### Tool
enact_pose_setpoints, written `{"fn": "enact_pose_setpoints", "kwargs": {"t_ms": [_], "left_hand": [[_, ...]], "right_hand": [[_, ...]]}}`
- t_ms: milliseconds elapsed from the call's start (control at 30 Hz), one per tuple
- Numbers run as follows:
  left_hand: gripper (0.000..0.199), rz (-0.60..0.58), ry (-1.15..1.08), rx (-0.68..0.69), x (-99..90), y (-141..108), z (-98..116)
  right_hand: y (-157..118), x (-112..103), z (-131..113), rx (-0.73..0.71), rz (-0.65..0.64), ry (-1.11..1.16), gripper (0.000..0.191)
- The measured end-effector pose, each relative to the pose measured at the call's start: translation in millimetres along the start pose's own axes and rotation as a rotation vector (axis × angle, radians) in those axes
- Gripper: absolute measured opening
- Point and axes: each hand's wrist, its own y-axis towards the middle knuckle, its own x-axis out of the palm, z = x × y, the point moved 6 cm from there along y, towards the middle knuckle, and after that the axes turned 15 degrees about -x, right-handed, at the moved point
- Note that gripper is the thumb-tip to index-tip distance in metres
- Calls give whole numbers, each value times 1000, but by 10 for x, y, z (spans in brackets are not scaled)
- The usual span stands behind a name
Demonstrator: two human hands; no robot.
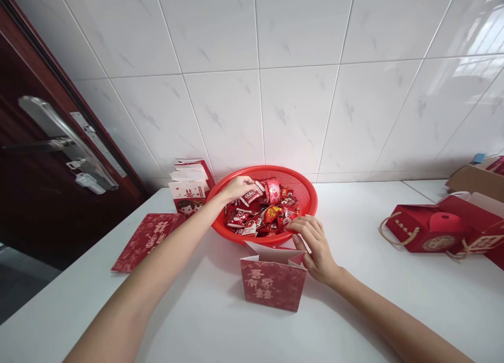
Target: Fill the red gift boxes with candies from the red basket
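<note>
A red plastic basket (309, 192) stands against the wall, filled with wrapped candies (263, 216) in red, pink and white. My left hand (238, 188) reaches into its back left side, fingertips pinched on a red and white candy packet (253, 193). At the basket's front right, my right hand (315, 245) has its bent fingers over the rim and its thumb outside. That thumb is close to the top right edge of a red paper gift bag (273, 287). The bag stands upright with its top spread, in front of the basket; its inside bottom is hidden.
Left of the basket stand folded cartoon-printed bags (189, 189), and a flat red bag (147, 242) lies beside my left forearm. Red gift boxes with rope handles (425, 229) and a cardboard box (474, 179) are at right. A dark door (31, 184) adjoins the white counter (354, 310).
</note>
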Motion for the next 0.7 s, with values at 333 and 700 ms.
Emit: {"fn": "enact_pose_setpoints", "kwargs": {"t_ms": [333,700], "left_hand": [[36,-73,-106,80,2,79,-13],[49,128,-197,148,-126,108,-37]], "right_hand": [[5,-9,-2,1,6,7,26],[-3,-1,-5,-7,-3,-4,27]]}}
